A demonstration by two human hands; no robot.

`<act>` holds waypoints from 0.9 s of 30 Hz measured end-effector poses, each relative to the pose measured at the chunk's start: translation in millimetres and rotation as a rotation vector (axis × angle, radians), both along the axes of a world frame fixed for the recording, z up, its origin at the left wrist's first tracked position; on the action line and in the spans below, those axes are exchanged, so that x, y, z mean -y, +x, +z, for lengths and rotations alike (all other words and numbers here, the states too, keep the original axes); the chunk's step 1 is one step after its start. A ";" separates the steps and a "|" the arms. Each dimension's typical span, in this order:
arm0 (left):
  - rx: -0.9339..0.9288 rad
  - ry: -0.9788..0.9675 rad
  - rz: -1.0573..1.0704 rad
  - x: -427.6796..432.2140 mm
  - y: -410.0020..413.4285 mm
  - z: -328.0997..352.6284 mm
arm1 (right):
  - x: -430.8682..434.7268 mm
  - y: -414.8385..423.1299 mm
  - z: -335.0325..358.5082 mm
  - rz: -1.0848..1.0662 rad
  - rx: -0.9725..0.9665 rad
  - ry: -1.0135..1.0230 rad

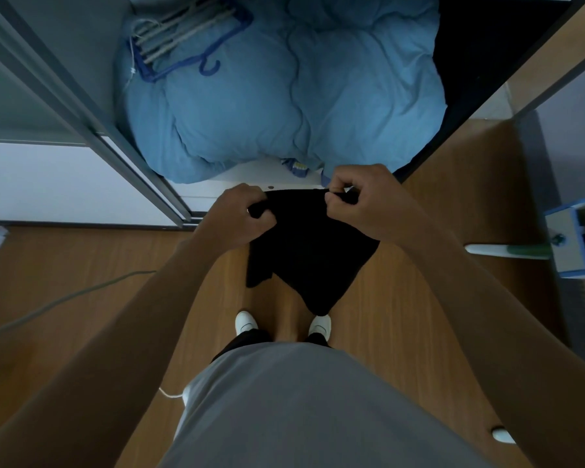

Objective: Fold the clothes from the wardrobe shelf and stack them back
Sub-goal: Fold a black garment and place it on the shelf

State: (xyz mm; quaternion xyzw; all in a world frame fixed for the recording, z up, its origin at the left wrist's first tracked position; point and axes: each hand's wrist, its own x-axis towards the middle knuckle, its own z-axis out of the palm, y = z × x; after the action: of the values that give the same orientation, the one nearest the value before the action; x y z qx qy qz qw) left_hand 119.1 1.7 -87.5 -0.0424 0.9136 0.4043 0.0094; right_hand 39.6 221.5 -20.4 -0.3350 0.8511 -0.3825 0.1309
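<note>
Position: person stands on the wooden floor [98,258] facing the open wardrobe, white shoes [245,321] just short of its sill.
Left hand: the left hand [242,214] is clenched round one upper corner of the black garment [311,258], cloth bunched in the fist.
Right hand: the right hand [365,201] pinches the opposite upper corner between thumb and curled fingers.
Garment: held in the air in front of the body, top edge stretched between the two hands, the rest hanging loose and tapering to a point above the shoes. Touches neither floor nor shelf. Kind of garment cannot be told.
Wardrobe shelf: the wardrobe shelf [250,177] shows as a pale edge just beyond the hands; a blue duvet [284,106] fills the space, with hangers [183,38] lying on its far left.
Floor clutter: a cable [65,298] trails at left.
Progress: looks early. One piece is out and spread for its first fold; no crease made in it yet.
Remaining: fold this piece, set it on the shelf, then any others. No folded stack is in view.
</note>
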 end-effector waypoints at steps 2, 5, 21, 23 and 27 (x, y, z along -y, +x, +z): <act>0.006 0.028 -0.001 2.5 0.9 -1.1 | 0.2 -0.3 0.0 0.004 0.013 0.000; 0.023 0.125 -0.007 6.6 1.0 3.0 | 2.0 -0.4 -0.3 0.009 0.009 -0.042; 0.063 0.176 -0.219 18.6 0.4 25.5 | 41.1 1.9 -8.4 -0.268 0.356 0.042; 0.184 0.152 -0.282 23.7 -0.2 21.3 | 46.7 3.6 -7.9 -0.331 0.391 -0.035; 0.379 0.166 -0.252 32.3 8.9 -3.2 | 48.9 7.9 -2.4 -0.298 0.468 -0.065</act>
State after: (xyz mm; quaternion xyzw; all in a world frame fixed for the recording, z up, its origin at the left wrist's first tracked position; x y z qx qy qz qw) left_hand 128.0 -30.6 -90.8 -0.0023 0.8573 0.4583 0.2344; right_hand 47.5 172.6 -22.8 -0.1129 0.8248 -0.4918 0.2553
